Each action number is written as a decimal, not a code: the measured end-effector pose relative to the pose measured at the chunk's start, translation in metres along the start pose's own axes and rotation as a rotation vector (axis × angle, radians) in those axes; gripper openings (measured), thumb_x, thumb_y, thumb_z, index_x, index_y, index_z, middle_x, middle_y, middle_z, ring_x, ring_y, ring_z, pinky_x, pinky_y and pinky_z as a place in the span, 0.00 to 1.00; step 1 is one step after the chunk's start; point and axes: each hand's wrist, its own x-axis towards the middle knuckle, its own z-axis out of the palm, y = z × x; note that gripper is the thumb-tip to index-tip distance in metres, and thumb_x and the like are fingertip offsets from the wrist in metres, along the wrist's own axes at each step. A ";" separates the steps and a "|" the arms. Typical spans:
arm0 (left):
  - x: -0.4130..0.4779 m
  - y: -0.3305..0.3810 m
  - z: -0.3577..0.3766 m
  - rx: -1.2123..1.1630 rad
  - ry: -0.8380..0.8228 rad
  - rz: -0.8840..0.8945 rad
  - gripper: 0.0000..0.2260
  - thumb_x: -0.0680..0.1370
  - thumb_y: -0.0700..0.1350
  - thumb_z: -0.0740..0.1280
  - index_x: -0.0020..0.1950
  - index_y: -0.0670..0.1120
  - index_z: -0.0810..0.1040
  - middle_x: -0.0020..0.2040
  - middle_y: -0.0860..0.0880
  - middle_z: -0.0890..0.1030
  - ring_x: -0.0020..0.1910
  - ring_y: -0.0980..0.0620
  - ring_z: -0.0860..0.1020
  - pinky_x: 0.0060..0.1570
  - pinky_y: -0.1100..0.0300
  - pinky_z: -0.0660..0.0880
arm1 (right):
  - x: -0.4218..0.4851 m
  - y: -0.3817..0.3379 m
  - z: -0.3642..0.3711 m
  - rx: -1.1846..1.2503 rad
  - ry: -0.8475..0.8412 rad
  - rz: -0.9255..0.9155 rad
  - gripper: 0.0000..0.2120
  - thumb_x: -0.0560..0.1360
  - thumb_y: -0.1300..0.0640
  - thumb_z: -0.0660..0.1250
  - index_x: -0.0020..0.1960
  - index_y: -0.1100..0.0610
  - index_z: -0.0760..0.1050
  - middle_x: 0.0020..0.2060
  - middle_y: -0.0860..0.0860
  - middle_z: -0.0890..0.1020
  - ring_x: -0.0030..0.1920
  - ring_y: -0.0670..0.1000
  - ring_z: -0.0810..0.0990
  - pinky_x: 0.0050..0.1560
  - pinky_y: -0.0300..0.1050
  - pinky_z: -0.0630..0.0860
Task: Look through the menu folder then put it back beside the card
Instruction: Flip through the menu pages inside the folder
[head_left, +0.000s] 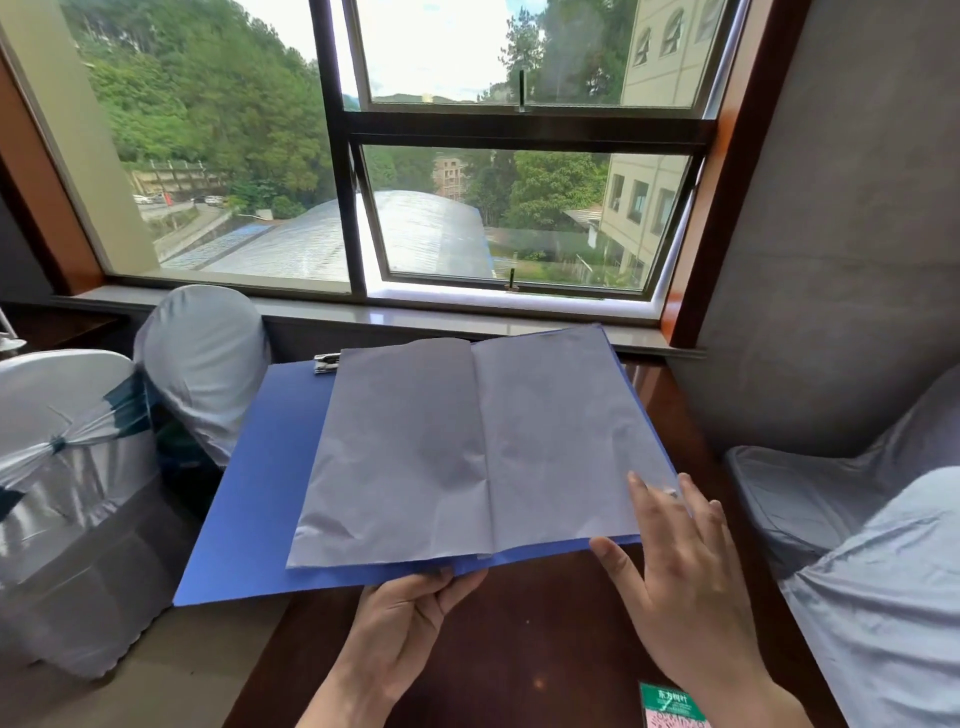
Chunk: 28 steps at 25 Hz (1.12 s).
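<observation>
Card (670, 704) (cut off) under wrist

Daylight poured in through the window (509, 156) ahead of me, and the sky there was blown out to plain white. Everything on my side sat dimmer: the dark table (524, 639) held only a faint sheen, and the paper (467, 447) lay backlit, a flat grey with soft creases. The wide lens bowed the window frame and the walls outward near the edges. My right hand (680, 582) looked slightly smeared.
</observation>
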 end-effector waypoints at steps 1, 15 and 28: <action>0.001 -0.001 0.001 -0.006 0.002 -0.001 0.27 0.68 0.23 0.64 0.65 0.39 0.76 0.60 0.35 0.82 0.58 0.30 0.80 0.48 0.39 0.82 | 0.000 -0.002 0.001 -0.004 -0.021 0.005 0.41 0.77 0.29 0.44 0.79 0.55 0.63 0.71 0.54 0.76 0.79 0.59 0.62 0.78 0.62 0.57; -0.005 -0.007 0.009 0.078 -0.029 -0.063 0.31 0.68 0.23 0.62 0.69 0.41 0.72 0.64 0.32 0.79 0.60 0.30 0.79 0.48 0.40 0.82 | 0.020 -0.041 0.033 0.375 -0.259 -0.028 0.48 0.65 0.16 0.38 0.79 0.36 0.35 0.76 0.39 0.67 0.82 0.53 0.43 0.77 0.60 0.32; -0.008 -0.005 -0.007 0.082 -0.042 -0.098 0.33 0.68 0.20 0.63 0.69 0.45 0.72 0.64 0.32 0.78 0.60 0.25 0.77 0.49 0.35 0.80 | 0.076 -0.038 0.022 1.401 -0.239 0.510 0.27 0.74 0.32 0.62 0.66 0.45 0.72 0.62 0.39 0.79 0.62 0.47 0.79 0.58 0.48 0.80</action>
